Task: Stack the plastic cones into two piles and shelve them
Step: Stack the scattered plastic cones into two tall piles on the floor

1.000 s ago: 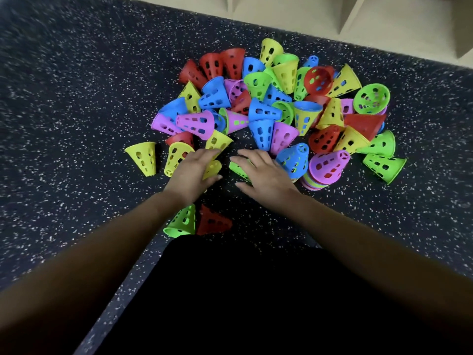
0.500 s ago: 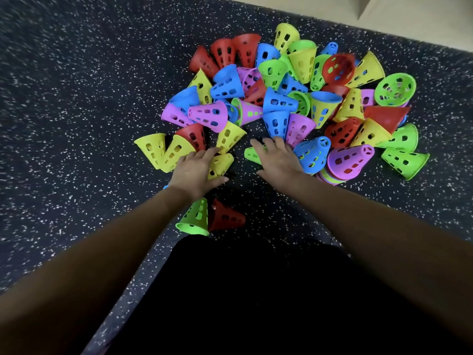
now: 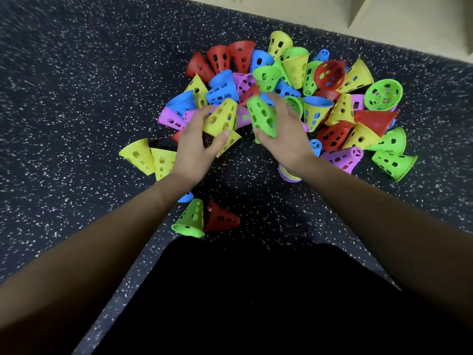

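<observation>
Dark speckled floor, scattered plastic cones

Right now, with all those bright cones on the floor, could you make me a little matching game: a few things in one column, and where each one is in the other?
Things
1. yellow cone
2. green cone
3. red cone
4. small stack of cones

Places
A. lying on the floor beside a green one, nearest the person
B. in the left hand
C. on the floor, under the right wrist
D. in the right hand

Pairs: 1-B, 2-D, 3-A, 4-C
</observation>
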